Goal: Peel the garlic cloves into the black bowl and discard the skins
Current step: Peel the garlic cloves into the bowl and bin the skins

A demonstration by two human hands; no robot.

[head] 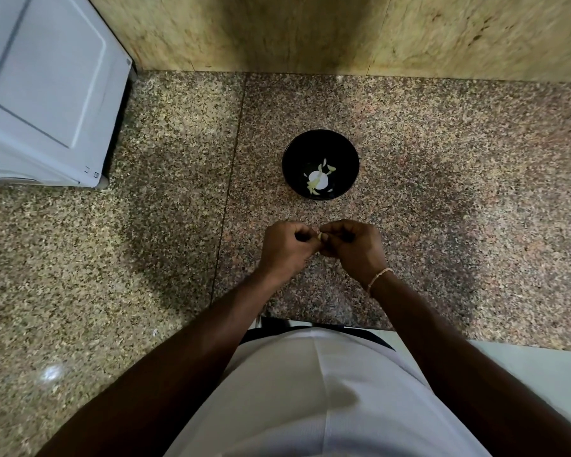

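Near the counter's (112,258) front edge, left hand (285,250) and right hand (353,249) curled, fingertips meeting, pinching a garlic clove (320,236) between them. Beyond, toward the back wall, black bowl (297,150) holding pale garlic bits (318,179). Far left corner: white appliance (47,90).
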